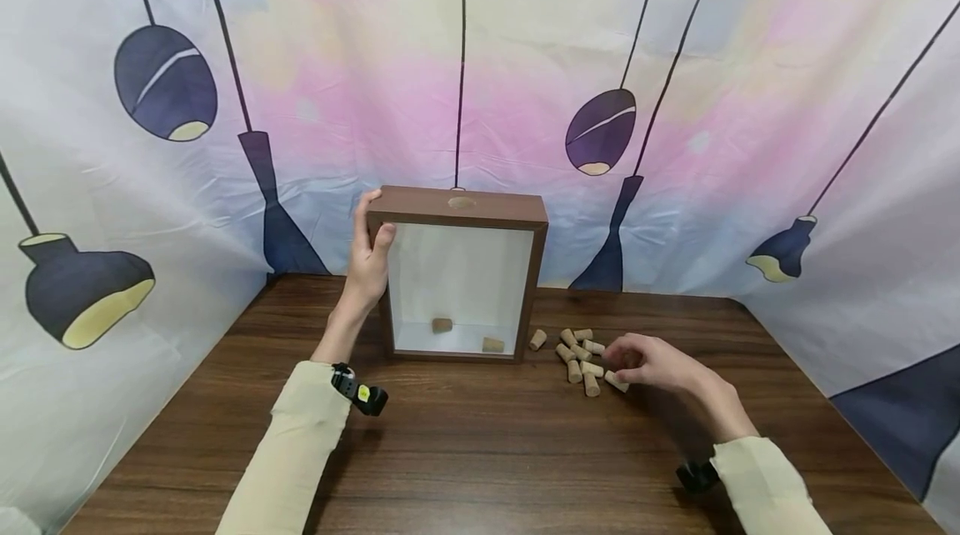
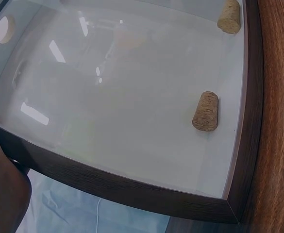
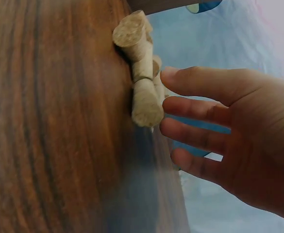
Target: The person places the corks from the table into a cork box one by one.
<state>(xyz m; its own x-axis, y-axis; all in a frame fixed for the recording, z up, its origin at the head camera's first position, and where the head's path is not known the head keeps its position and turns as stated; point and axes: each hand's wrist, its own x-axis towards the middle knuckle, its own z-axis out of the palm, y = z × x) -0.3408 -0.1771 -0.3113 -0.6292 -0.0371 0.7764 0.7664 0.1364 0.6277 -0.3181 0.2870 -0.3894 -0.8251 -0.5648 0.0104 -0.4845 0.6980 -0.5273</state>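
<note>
My left hand [image 1: 369,268] grips the upper left side of a brown shadow box [image 1: 534,302], thumb at the front and fingers round the side. The box stands upright, with a clear front, a white back and a round hole [image 1: 462,202] in its top edge. Inside it, one cork [image 2: 206,111] and another cork [image 2: 229,17] lie on the bottom. To the right of the box is a loose pile of corks [image 1: 581,353]. My right hand [image 1: 660,364] hovers at the pile's right side, fingers loosely bent, fingertips close by a cork [image 3: 148,104] and nothing held.
The dark wooden table [image 1: 480,452] runs under everything. Behind it hangs a cloth backdrop [image 1: 375,85] printed with lamps, close behind the box. A lone cork [image 1: 537,340] lies between the box and the pile.
</note>
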